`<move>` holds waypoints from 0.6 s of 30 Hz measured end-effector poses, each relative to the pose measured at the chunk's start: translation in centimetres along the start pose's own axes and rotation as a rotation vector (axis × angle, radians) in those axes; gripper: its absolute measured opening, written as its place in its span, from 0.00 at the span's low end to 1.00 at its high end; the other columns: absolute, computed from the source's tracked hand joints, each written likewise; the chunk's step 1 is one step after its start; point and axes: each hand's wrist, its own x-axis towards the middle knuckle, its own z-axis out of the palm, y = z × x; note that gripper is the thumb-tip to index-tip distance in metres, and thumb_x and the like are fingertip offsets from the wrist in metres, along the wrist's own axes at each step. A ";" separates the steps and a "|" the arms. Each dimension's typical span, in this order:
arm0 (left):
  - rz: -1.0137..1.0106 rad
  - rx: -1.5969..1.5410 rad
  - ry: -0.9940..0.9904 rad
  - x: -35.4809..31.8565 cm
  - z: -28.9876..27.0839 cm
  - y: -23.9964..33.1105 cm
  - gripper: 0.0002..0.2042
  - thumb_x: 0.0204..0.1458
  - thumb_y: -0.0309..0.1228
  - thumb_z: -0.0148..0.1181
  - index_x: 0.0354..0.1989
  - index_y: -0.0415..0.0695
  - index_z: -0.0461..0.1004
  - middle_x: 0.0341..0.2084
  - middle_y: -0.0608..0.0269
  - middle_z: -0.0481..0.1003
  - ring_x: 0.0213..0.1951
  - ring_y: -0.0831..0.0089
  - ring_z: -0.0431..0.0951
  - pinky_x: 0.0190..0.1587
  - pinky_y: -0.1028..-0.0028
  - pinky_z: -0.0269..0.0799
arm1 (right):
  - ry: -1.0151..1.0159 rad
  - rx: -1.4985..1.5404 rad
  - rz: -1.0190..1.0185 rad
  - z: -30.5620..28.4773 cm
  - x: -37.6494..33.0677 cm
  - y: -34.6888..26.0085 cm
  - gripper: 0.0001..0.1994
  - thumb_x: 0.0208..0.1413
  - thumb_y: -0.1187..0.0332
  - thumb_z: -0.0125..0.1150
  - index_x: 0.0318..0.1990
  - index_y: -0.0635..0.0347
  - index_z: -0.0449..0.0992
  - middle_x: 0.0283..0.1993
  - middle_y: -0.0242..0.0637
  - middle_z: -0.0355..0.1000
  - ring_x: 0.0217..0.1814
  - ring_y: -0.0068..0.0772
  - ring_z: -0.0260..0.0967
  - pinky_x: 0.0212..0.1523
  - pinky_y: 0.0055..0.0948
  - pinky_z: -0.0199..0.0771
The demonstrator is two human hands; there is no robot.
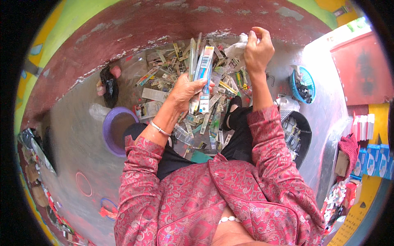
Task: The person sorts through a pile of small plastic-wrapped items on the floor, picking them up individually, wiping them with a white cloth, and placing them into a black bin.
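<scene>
My left hand (189, 89) is wrapped round a bundle of slim clear plastic packets (204, 65) with white, blue and orange printed labels. They stand roughly upright in its grip, above the pile. Off to the right, my right hand (259, 51) is raised with its fingers bent in toward the thumb; what is in them, if anything, I cannot make out. A crumpled white cloth or plastic piece (236, 48) shows beside its thumb, and whether they touch is unclear. Beneath both hands spreads a heap of similar loose packets (158, 78) on the floor.
A purple basin (110, 133) stands left of my legs. On the right are a black tub (303, 139) of small packed items and a blue basket (312, 88) with dark things inside. A black bag (110, 88) lies near the red wall (164, 24). Blue boxes (372, 160) stand far right.
</scene>
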 end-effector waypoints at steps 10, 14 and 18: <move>0.077 0.039 -0.029 -0.3 0.1 0.6 0.10 0.43 0.29 0.59 0.33 0.42 0.70 0.21 0.68 0.72 0.20 0.83 0.69 0.19 0.83 0.60 | -0.529 0.151 -0.277 0.5 -6.0 -3.5 0.07 0.46 0.69 0.55 0.32 0.61 0.69 0.30 0.43 0.65 0.32 0.46 0.65 0.34 0.36 0.65; -0.002 0.134 -0.087 -1.1 0.3 0.9 0.12 0.44 0.31 0.59 0.36 0.40 0.69 0.25 0.63 0.74 0.22 0.81 0.72 0.23 0.83 0.66 | -0.213 0.025 -0.124 2.8 -3.9 0.3 0.06 0.49 0.69 0.54 0.28 0.62 0.70 0.28 0.41 0.68 0.30 0.40 0.67 0.29 0.35 0.67; 0.016 -0.060 0.057 0.2 -1.1 0.0 0.13 0.44 0.29 0.58 0.38 0.38 0.68 0.27 0.60 0.74 0.26 0.79 0.73 0.27 0.81 0.70 | -0.394 1.483 0.958 1.7 -0.2 3.8 0.06 0.52 0.71 0.50 0.34 0.64 0.72 0.29 0.39 0.72 0.27 0.34 0.71 0.28 0.30 0.75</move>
